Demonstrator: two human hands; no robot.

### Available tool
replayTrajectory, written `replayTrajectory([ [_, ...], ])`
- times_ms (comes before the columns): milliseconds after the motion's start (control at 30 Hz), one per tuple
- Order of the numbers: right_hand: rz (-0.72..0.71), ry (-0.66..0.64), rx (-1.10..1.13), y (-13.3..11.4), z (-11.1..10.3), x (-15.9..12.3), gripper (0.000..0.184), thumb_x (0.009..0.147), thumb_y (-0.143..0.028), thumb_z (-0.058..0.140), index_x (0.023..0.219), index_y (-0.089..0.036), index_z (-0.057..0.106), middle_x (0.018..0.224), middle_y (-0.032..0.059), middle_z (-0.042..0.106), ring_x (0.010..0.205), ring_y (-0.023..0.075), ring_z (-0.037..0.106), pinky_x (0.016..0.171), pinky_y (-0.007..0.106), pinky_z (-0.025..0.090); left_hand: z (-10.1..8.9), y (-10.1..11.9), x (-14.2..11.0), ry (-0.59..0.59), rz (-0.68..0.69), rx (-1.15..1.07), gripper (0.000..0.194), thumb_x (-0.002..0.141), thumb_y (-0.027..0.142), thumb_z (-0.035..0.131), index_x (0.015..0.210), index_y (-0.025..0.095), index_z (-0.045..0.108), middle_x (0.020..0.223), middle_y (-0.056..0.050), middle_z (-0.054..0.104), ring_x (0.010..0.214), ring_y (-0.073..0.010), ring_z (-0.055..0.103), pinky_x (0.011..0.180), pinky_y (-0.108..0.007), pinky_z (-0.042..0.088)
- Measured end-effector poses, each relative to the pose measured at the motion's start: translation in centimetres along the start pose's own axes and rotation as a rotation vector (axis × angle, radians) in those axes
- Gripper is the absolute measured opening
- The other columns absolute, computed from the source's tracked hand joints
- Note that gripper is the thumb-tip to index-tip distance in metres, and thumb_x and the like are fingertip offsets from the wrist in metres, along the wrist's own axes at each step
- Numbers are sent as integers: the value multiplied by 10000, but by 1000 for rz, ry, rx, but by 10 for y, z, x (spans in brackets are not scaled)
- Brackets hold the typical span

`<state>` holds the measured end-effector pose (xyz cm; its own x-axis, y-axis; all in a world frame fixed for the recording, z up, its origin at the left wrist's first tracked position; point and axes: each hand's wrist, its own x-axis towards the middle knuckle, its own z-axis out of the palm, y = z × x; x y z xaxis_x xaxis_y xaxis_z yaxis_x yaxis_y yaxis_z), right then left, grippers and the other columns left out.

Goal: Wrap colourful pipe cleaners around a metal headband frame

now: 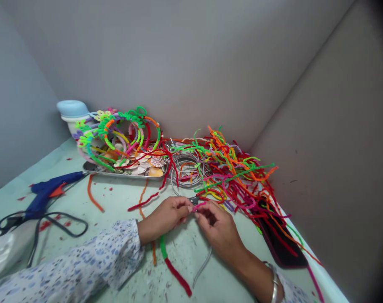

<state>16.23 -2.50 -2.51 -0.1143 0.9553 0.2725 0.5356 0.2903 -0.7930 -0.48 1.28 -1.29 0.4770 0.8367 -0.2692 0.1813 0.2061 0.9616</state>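
Across the worktop point(115, 200), wrapped hoops point(109, 125) look finished; below the left hand point(167, 216), red-green wrapping point(178, 275) seems done; below the right hand point(221, 231), grey wire point(201, 267) looks uncovered; both grips pinch the pink pipe cleaner point(200, 206).

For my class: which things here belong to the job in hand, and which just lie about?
Job in hand, it seems:
pink strip, held between left hand and right hand
heaped strips
wire coil

Probably just lying about:
glue gun
bottle
black slab
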Motion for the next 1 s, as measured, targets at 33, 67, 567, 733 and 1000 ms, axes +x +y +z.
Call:
replayTrajectory([
  [33, -10, 8, -3, 0, 0, 0, 97, 821, -162, 538, 840, -194, 627, 793, 26, 605, 674, 146, 565, 604, 247, 445, 0, 0, 0, 1, 0, 2, 169, 805, 317, 525, 788, 154, 564, 515, 62, 467, 380, -49, 321, 367, -171, 219],
  [67, -20, 17, -1, 0, 0, 0, 101, 817, -155, 539, 834, -195, 630, 788, 24, 605, 682, 148, 567, 608, 246, 446, 0, 0, -1, 3, 1, 1, 169, 805, 321, 526, 803, 156, 561, 517, 63, 470, 377, -48, 324, 364, -168, 225],
  [567, -259, 21, -40, 3, -5, 1, 226, 817, -62, 508, 899, -192, 673, 811, 43, 612, 784, 166, 588, 693, 274, 474, 0, 0, -2, 21, 23, -46, 179, 788, 321, 549, 719, 159, 519, 485, 75, 461, 333, -40, 340, 321, -157, 243],
  [733, -362, -17, -176, 5, -5, -2, 226, 824, -55, 487, 921, -166, 658, 837, 70, 607, 785, 172, 592, 706, 278, 489, -1, -6, 0, 15, 5, -79, 168, 784, 307, 552, 713, 159, 519, 513, 67, 485, 319, -34, 352, 308, -152, 240],
  [1000, -270, -45, -122, 0, -8, -2, 189, 833, -103, 496, 911, -185, 648, 830, 55, 608, 786, 176, 586, 702, 285, 471, -2, -8, 2, 8, -4, -71, 170, 782, 315, 555, 716, 163, 518, 510, 69, 481, 307, -32, 341, 302, -152, 217],
])
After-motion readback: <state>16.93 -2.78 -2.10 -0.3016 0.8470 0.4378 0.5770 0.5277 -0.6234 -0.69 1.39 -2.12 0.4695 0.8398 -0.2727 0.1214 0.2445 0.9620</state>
